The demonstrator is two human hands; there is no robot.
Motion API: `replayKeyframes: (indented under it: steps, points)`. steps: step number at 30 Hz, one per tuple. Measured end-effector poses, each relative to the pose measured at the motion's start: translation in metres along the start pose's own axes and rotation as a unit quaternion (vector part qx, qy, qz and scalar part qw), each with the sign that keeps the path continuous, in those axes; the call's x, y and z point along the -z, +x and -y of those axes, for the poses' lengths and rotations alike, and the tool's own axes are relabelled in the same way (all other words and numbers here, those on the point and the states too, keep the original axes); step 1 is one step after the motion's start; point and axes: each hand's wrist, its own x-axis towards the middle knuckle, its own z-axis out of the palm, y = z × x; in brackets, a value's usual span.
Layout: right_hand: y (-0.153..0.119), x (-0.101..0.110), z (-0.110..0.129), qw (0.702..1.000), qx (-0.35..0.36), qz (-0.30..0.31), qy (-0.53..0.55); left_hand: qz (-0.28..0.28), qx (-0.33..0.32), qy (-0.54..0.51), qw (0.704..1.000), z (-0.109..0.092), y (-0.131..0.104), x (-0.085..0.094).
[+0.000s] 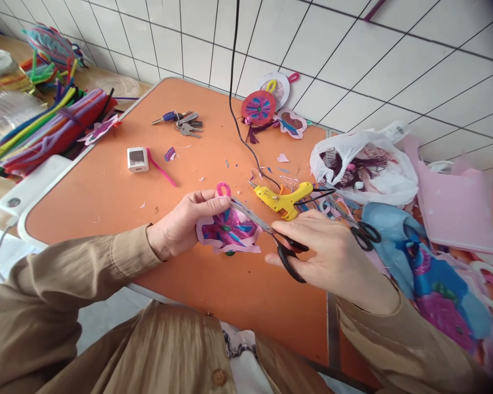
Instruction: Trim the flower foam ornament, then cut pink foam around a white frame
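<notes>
My left hand (pixel 189 219) is closed on a flower-patterned cloth piece (pixel 234 232) in purple and blue with a pale pink border. A pink loop (pixel 223 189) stands up from its top, next to my left thumb. My right hand (pixel 328 251) grips black-handled scissors (pixel 285 246), their blades pointing left across the upper edge of the cloth piece, close to my left thumb. Something small and green shows below the piece. Just above my right hand a yellow glue gun (pixel 283 200) lies on the orange table (pixel 107 202).
Keys (pixel 184 123) and a white charger (pixel 138 159) lie at the left. Finished ornaments (pixel 258 106) rest by the tiled wall. To the right are a white plastic bag (pixel 365 169), other scissors (pixel 365 235) and fabric (pixel 443 295). A black cable (pixel 232 71) hangs across the table.
</notes>
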Motion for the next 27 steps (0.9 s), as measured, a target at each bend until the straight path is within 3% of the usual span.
replayKeyframes:
  steps: [13,16,21,27]
  points:
    - [-0.002,-0.006,-0.003,1.000,0.006,0.003,0.006,-0.087,-0.004,0.055,0.995,-0.010,-0.001,-0.004]
    - [-0.003,-0.008,-0.005,1.000,0.002,-0.005,-0.004,-0.083,0.009,0.064,0.994,-0.010,-0.001,-0.003]
    - [-0.005,-0.011,-0.005,1.000,0.001,0.002,0.003,-0.064,-0.047,0.119,0.990,-0.012,-0.003,-0.003]
    - [-0.004,-0.010,-0.004,1.000,-0.005,0.023,-0.008,-0.087,-0.060,0.158,0.982,-0.015,-0.002,-0.003]
